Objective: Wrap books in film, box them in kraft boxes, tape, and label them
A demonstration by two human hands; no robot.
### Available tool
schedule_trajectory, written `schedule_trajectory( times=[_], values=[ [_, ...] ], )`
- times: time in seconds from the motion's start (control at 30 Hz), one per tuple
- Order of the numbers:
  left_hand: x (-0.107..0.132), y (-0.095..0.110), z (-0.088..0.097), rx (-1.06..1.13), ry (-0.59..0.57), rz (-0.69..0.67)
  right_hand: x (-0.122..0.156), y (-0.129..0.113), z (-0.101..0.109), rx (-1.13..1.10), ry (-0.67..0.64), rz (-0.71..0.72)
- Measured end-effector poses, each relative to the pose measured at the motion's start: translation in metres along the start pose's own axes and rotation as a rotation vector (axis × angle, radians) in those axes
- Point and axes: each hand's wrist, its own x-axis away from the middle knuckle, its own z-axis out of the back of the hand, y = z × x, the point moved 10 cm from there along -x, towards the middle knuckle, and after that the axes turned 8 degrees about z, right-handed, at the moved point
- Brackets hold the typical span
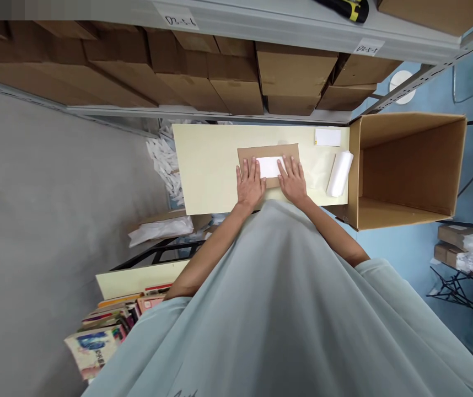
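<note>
A flat piece of brown cardboard (267,150) lies on the cream tabletop (207,165), with a white label (269,166) on its middle. My left hand (250,184) rests flat on the cardboard's left part, fingers stretched out beside the label's left end. On the other side, my right hand (291,179) lies with fingers spread, a fingertip touching the label's right end. Neither hand grips anything. To the right lie a white roll (339,173) and a small white stack of labels (327,137).
A large open cardboard box (406,165) stands at the table's right end. Closed cartons (296,71) fill the shelf behind. White paper scraps (166,160) are heaped left of the table. Books (104,331) are stacked at lower left. A black-and-yellow tool (354,10) lies on the upper shelf.
</note>
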Motion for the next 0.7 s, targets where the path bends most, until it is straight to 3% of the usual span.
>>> schedule_trajectory(
  times=[0.07,0.13,0.2,0.27,0.37,0.47,0.53,0.6,0.7],
  values=[
    [0.007,0.01,-0.008,-0.003,-0.065,-0.074,0.002,-0.011,-0.008,0.013,-0.056,0.063],
    [0.016,0.006,-0.009,-0.014,-0.108,-0.119,0.009,-0.006,-0.005,0.017,-0.061,0.056],
    [0.025,-0.021,0.001,-0.022,-0.075,-0.047,0.022,0.018,0.005,0.0,-0.025,-0.02],
    [0.033,-0.06,0.012,0.0,-0.009,0.117,0.04,0.049,0.014,-0.062,0.016,-0.122],
    [0.042,-0.099,0.005,0.163,-0.002,0.353,0.064,0.084,0.009,-0.241,0.017,-0.26],
    [0.04,-0.094,-0.017,0.352,-0.076,0.43,0.07,0.086,-0.007,-0.404,-0.016,-0.309],
    [0.036,-0.081,-0.016,0.387,-0.072,0.421,0.066,0.076,-0.007,-0.446,-0.002,-0.29],
    [0.032,-0.071,0.003,0.377,-0.01,0.37,0.062,0.063,0.007,-0.444,0.051,-0.249],
    [0.031,-0.053,0.05,0.335,0.107,0.23,0.056,0.041,0.049,-0.444,0.197,-0.165]
  ],
)
